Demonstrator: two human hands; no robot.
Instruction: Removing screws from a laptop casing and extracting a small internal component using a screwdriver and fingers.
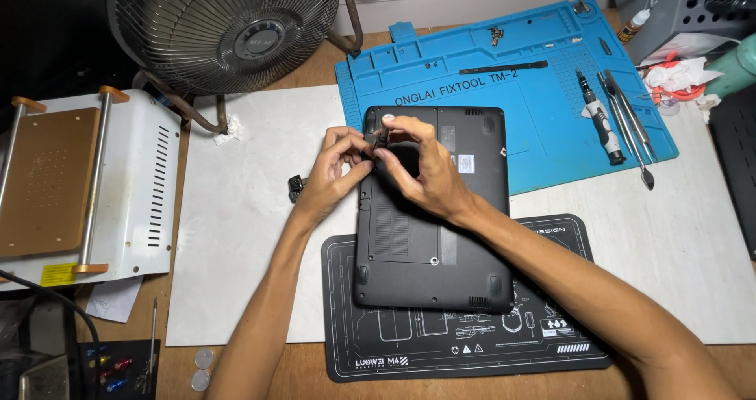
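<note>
A wooden workbench carries a white slab [236, 235], and on it a black laptop [429, 242] lies upside down, its near end on a black printed mat [551, 345] and its far end on a blue repair mat [543, 101].

Both hands meet over the far left corner of the laptop. The fingers of the left hand [331, 172] and right hand [425, 168] are pressed together around a small dark part [376, 142], pinching it from either side just above the laptop's base. What the part is cannot be told; it looks tiny, light and easy to drop, best held by its edges with fingertips. The laptop seems stiff, fairly heavy and smooth, safest gripped by its long sides.

Left of the laptop lies another small black piece [296, 186]. Right of it, on the blue mat, rest a screwdriver [600, 120] and tweezers [630, 124]. Beyond it stands a fan [228, 26]; far left sits a white machine [87, 187].
</note>
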